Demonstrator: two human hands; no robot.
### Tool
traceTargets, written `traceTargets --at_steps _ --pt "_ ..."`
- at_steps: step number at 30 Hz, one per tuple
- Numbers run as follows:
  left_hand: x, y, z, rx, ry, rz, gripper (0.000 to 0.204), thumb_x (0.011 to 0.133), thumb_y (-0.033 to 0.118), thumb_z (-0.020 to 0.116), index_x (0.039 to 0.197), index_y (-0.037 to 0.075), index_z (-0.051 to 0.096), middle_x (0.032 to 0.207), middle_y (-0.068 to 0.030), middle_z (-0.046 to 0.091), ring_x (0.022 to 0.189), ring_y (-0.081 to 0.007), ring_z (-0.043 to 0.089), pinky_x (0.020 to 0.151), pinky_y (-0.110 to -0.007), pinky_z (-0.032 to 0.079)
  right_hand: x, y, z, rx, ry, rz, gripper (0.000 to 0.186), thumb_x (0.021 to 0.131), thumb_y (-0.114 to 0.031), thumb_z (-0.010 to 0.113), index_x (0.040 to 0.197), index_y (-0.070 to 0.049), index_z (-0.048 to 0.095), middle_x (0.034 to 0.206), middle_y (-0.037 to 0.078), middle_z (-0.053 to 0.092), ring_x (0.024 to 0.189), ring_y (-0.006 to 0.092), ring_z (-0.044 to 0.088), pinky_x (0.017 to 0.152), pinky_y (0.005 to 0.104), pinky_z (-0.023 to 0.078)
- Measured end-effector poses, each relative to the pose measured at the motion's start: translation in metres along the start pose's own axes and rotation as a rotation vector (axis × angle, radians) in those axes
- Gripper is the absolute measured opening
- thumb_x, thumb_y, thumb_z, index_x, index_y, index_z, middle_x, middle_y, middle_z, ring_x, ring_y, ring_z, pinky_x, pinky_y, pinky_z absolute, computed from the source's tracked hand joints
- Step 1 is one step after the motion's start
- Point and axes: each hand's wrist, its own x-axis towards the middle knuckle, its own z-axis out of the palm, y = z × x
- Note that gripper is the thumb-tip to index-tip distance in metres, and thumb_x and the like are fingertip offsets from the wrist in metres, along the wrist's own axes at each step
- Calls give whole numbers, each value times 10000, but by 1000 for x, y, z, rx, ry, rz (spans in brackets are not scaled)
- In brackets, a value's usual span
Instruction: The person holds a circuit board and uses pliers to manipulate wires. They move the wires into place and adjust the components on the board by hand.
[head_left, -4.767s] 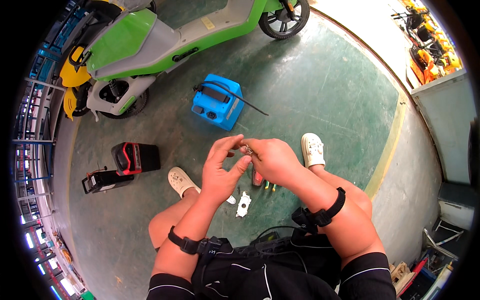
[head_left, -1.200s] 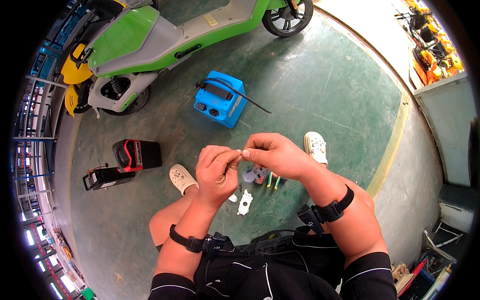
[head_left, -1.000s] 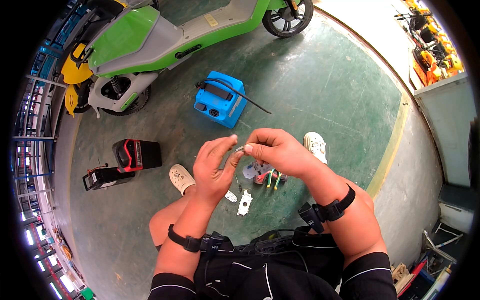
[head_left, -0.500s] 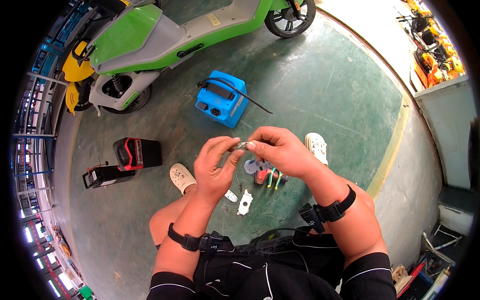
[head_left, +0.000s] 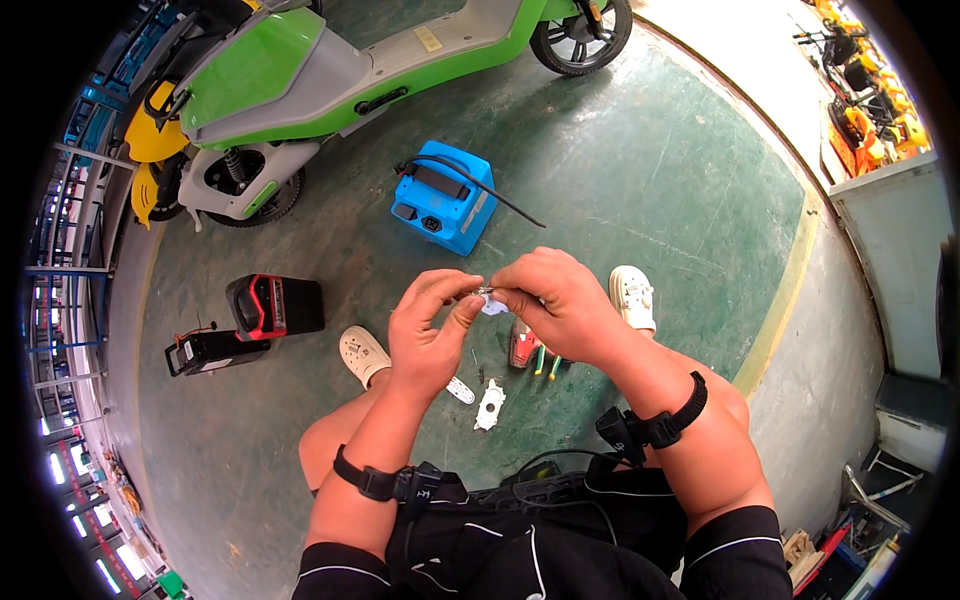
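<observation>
- The small metal piece [head_left: 485, 291] is between your two hands' fingertips, above the green floor [head_left: 680, 210] and between your feet.
- Your right hand [head_left: 555, 305] seems to pinch it between thumb and forefinger. Your left hand [head_left: 424, 335] has thumb and forefinger curved around the other end; you cannot tell from here how firmly they touch it.
- With only fingertips on so small a piece, it could slip if one pinch loosens while the other pulls.
- A drop could cost you time: below lie a white plate [head_left: 489, 406], a slim white strip [head_left: 461, 390] and small dark bits [head_left: 476, 357], and the piece could be lost among them.
- It could also land by the red tool [head_left: 522, 344] or the green-and-yellow handles [head_left: 540, 361] beside it, partly hidden beneath your right hand.
- A pale piece [head_left: 494, 305] shows just under your fingertips; whether you touch it is unclear, so a careless shift might knock it.
- Your fingers cover most of the metal piece, so you could misjudge its angle and press it crooked.
</observation>
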Motion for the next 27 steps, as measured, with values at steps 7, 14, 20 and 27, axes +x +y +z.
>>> traceTargets --at_steps 7,14,20,27 --pt "1 -1 1 0 20 7 167 865 82 766 1003 13 699 998 -63 650 874 -138 582 785 -271 474 -1 1 1 -16 25 -31 82 851 -110 709 922 -80 681 795 61 660 774 281 598 736 387 459" --pt "1 1 1 4 50 17 138 850 93 774 953 31 706 941 -69 677 840 -171 624 745 -296 488 -1 -1 2 35 17 2 76 858 -118 706 915 -75 681 794 66 659 773 286 599 730 388 466" --pt "1 2 0 10 36 43 121 851 64 764 937 19 691 932 -74 662 825 -165 612 738 -289 491 -1 -9 -2 155 -88 194 127 917 -142 701 984 -34 691 860 97 676 814 232 644 724 345 509" --pt "-1 5 1 3 17 34 117 855 37 751 938 10 673 941 -74 645 842 -160 598 748 -283 487 -5 -7 1 487 -156 502 187 964 -210 650 994 -26 670 784 34 627 605 98 555 480 276 437"
